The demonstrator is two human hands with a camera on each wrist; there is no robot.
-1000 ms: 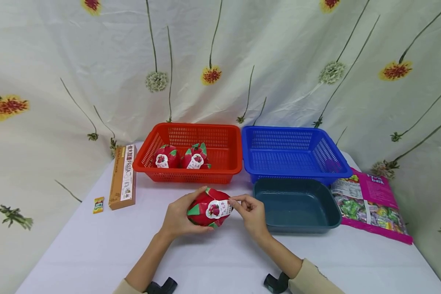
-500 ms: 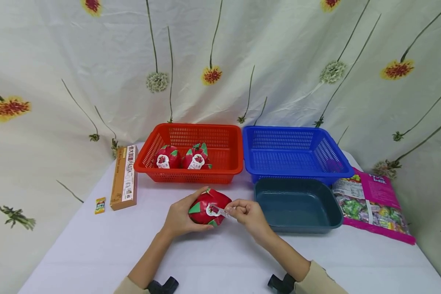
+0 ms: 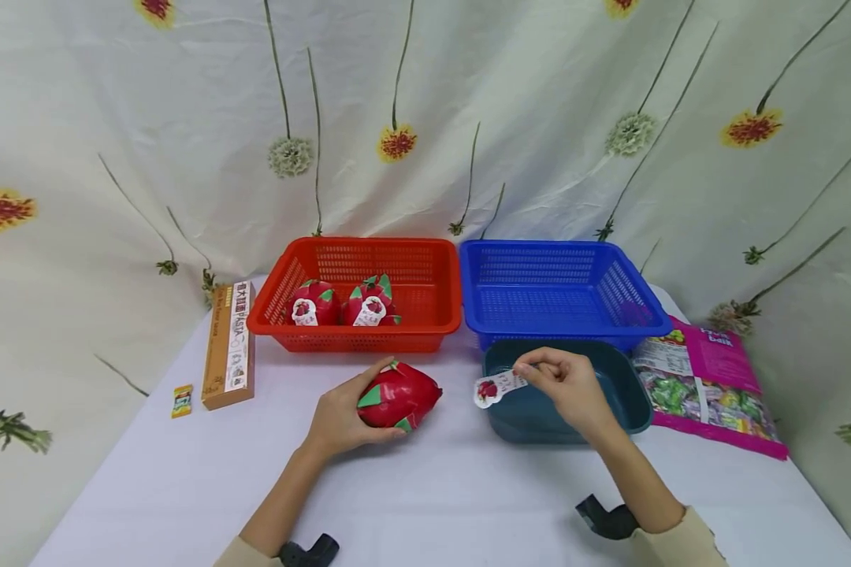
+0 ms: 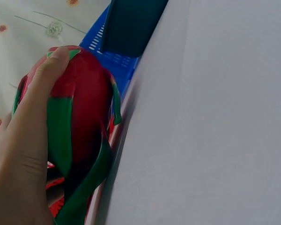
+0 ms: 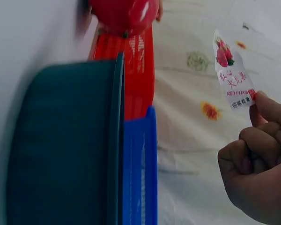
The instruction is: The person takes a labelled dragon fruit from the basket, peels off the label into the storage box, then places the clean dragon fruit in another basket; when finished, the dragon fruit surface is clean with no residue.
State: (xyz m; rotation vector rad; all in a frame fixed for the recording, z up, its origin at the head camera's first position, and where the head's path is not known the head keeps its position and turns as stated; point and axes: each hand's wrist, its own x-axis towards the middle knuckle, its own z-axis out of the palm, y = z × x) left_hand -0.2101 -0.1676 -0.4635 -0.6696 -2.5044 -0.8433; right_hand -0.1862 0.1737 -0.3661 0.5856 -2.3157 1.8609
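My left hand (image 3: 342, 416) grips a red dragon fruit (image 3: 403, 394) with green scales, its thumb and fingers curled round the stem side. No label shows on the fruit's visible face. In the left wrist view the thumb lies along the dragon fruit (image 4: 84, 112). Between thumb and index finger, my right hand (image 3: 567, 386) pinches a white sticker (image 3: 498, 387) by one end, above the left side of a dark teal basin (image 3: 641, 409). The right wrist view shows the printed face of the sticker (image 5: 232, 77), with a fruit picture and "RED PITAYA".
A red basket (image 3: 362, 340) holds two labelled dragon fruits (image 3: 314, 301) at the back. Beside it stands a blue basket (image 3: 539, 295), behind the basin. Far left are a pasta box (image 3: 228, 346) and a small yellow packet (image 3: 182, 402). A pink candy bag (image 3: 709, 386) lies right.
My right hand has peeled the sticker off the dragon fruit and carried it right, over the basin. The left hand still holds the fruit in much the same place.
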